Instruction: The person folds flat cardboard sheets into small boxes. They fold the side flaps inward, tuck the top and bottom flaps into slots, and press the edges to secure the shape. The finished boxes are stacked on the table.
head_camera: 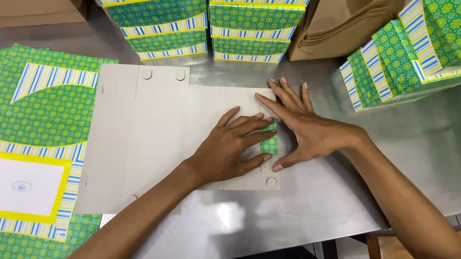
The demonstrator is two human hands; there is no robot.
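Both my hands flat on the grey cardboard sheet (149,127) mid-counter (319,200), grip open, holding nothing. Left hand (232,146) presses a folded green flap (270,141); right hand (302,124) touching at its 3 o'clock (stacked boxes (247,17) at 12).

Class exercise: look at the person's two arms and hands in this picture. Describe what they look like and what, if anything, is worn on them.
Both forearms are bare as far as the picture shows: no sleeves, gloves or watch appear. The left hand and right hand carry no rings or bands that can be seen. The fingers are slim, with short, plain, unpainted nails.
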